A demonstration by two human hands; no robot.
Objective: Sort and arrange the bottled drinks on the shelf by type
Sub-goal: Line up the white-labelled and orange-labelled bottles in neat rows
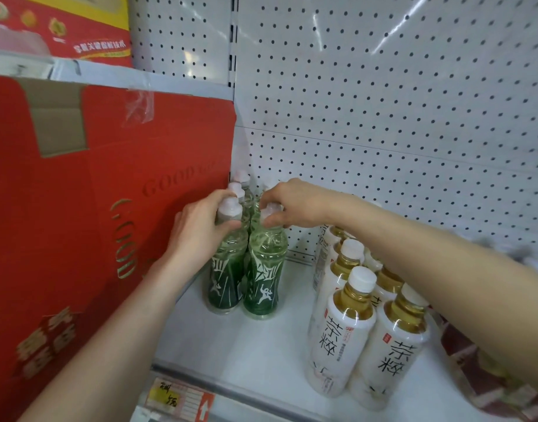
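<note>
Rear bottles mostly hidden beside box; left hand gripping waisted green bottle by its neck, right hand pinching neighbour's cap.

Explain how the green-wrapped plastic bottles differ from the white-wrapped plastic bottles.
The green-wrapped bottles are waisted, with pale green drink; the white-wrapped bottles are straight-sided, with amber drink. The left hand and right hand grip two green-wrapped bottles at the top; no hand touches the white-wrapped bottles. Both kinds stand upright on the white shelf.
</note>
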